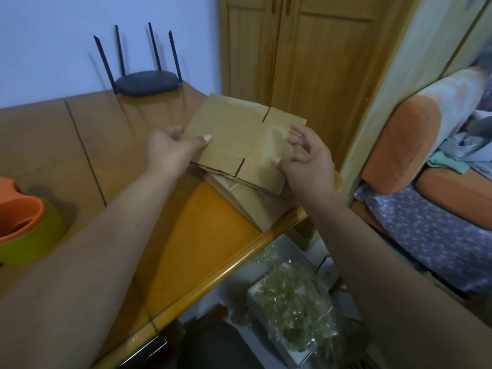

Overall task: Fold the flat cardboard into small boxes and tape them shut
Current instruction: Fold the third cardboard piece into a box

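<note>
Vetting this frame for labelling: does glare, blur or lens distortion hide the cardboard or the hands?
Head view: wide-angle distortion bows the table edge and wardrobe; light is dim and soft, the router casting faint wall shadows; a glossy patch glares on the flat cardboard at the right hand; the left hand, gripping its edge, shows clearly.

Flat cardboard (231, 137): brown paperboard, matt, dry-looking, with raw cut edges at the slits. Cardboard stack (247, 201) beneath: same matt brown stock. Clear tape (277, 145): thin transparent film, glossy, wrinkled, catching light. Tabletop (202, 235): varnished orange-brown wood, high gloss, mirroring the router (146, 83), which is smooth black plastic, near matt. Wardrobe doors (306, 62): light wood, satin sheen. Orange tub (18, 217) and green tub (40, 243): smooth plastic. Sofa (426, 230): matt cloth, printed cover. Floor bag (292, 310): crinkled glossy cellophane.
</note>
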